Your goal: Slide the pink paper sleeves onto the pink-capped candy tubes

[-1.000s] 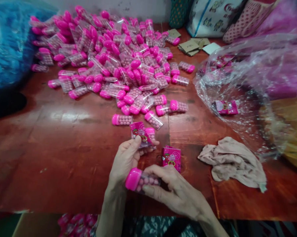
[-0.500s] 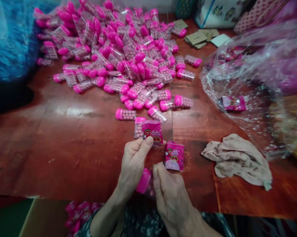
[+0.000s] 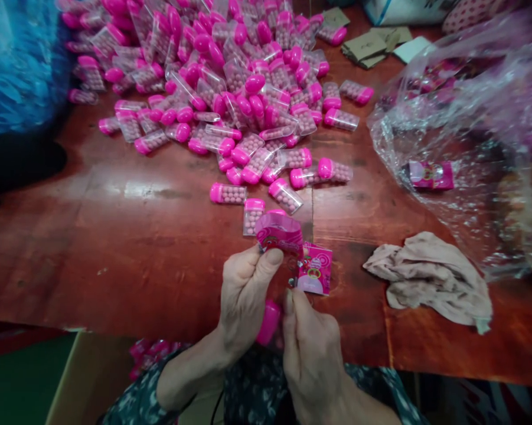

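A pink printed label sleeve (image 3: 278, 230) is pinched between the thumb and fingers of my left hand (image 3: 243, 295), its upper edge bowed outward. My right hand (image 3: 312, 342) is closed just beside it, thumb and forefinger pressed together. Against its palm side sits a clear candy container with a pink cap (image 3: 269, 321); the fingers around its body are mostly hidden. Another pink label sleeve (image 3: 315, 269) lies on the table behind my right hand. Just past my left hand rests a candy container (image 3: 253, 217) filled with pale pink balls.
A large heap of pink-capped candy containers (image 3: 230, 77) spreads over the back of the wooden table (image 3: 137, 254). To the right are a crumpled cloth (image 3: 438, 280) and a clear plastic bag (image 3: 425, 130). A bag of blue pieces (image 3: 18, 71) stands at left; cardboard pieces (image 3: 367, 47) lie behind.
The sleeve in my left hand has bent from flat to bowed, its top opening out. Both hands have shifted slightly right in view, and the camera has tilted down a little.
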Available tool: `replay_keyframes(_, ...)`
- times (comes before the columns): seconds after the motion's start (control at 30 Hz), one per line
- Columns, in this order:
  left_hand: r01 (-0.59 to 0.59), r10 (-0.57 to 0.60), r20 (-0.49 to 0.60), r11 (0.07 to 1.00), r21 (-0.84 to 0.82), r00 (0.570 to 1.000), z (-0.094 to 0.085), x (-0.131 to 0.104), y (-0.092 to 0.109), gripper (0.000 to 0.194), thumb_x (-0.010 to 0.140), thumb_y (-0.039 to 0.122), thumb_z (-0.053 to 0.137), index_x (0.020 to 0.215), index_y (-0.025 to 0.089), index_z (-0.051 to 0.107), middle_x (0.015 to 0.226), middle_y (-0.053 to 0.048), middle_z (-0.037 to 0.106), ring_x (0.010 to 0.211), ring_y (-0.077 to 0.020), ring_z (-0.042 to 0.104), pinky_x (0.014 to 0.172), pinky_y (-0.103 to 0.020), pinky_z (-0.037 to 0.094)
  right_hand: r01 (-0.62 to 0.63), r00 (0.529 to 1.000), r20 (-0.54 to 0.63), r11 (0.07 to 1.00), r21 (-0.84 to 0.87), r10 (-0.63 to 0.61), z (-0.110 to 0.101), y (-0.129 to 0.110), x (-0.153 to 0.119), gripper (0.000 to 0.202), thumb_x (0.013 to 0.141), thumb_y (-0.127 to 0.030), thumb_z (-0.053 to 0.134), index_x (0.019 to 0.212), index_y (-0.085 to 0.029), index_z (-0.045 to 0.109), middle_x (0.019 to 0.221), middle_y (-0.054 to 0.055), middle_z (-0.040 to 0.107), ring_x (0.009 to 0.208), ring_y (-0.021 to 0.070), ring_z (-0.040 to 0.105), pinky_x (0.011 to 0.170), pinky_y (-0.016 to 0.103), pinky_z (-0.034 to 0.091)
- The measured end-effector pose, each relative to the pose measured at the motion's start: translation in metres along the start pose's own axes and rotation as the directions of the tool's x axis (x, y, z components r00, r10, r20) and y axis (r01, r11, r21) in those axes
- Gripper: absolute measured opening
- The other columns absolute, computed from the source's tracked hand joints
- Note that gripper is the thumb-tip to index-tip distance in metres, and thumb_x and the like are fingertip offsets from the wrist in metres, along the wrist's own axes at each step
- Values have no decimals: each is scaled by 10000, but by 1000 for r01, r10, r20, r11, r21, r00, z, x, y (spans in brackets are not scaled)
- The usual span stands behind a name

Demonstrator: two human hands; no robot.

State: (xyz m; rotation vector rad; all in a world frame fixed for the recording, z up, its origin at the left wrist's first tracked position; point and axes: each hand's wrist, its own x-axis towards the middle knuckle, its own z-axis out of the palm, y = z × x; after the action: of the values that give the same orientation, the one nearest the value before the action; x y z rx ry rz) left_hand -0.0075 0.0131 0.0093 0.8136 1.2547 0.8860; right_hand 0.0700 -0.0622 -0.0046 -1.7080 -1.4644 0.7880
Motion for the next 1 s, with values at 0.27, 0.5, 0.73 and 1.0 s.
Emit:
replay_keyframes(0.27, 129, -100, 96, 918, -375, 990, 2, 27, -1, 258, 820, 329, 570, 779, 112, 703, 710, -91, 719, 750, -228, 675, 693, -320, 516, -185, 979, 143, 935, 302, 147, 3, 3, 16, 301, 959, -270, 250, 709, -220, 411, 548, -25, 520, 441, 106, 515, 427, 178, 374)
replay_keyframes(0.5, 286, -275, 86, 870, -402, 958, 9, 18, 2, 301, 840, 326, 524, 784, 95, 709, 775, -116, 734, 400, -140, 575, 534, -322, 518, -25, 981, -190, 996, 85, 41, -7, 13, 29, 282, 943, -214, 335, 723, -188, 509, 521, -14, 559, 412, 111, 523, 425, 202, 349)
replay_keyframes(0.73, 225, -211, 84, 850, -477, 974, 17, 14, -7, 282, 835, 311, 553, 833, 82, 719, 795, -111, 734, 652, -194, 668, 730, -339, 524, -62, 946, -315, 997, 40, 71, -6, 21, 36, 247, 949, -243, 361, 837, -156, 564, 572, 4, 613, 446, 118, 579, 450, 200, 398)
replay_keyframes(1.0, 100, -122, -21, 889, -447, 992, 26, 13, -15, 253, 810, 317, 588, 878, 110, 717, 879, -103, 729, 897, -240, 655, 830, -347, 489, -101, 927, -343, 981, 164, 152, -6, 26, 43, 180, 938, -268, 394, 874, -174, 533, 553, -24, 588, 420, 104, 537, 419, 178, 403)
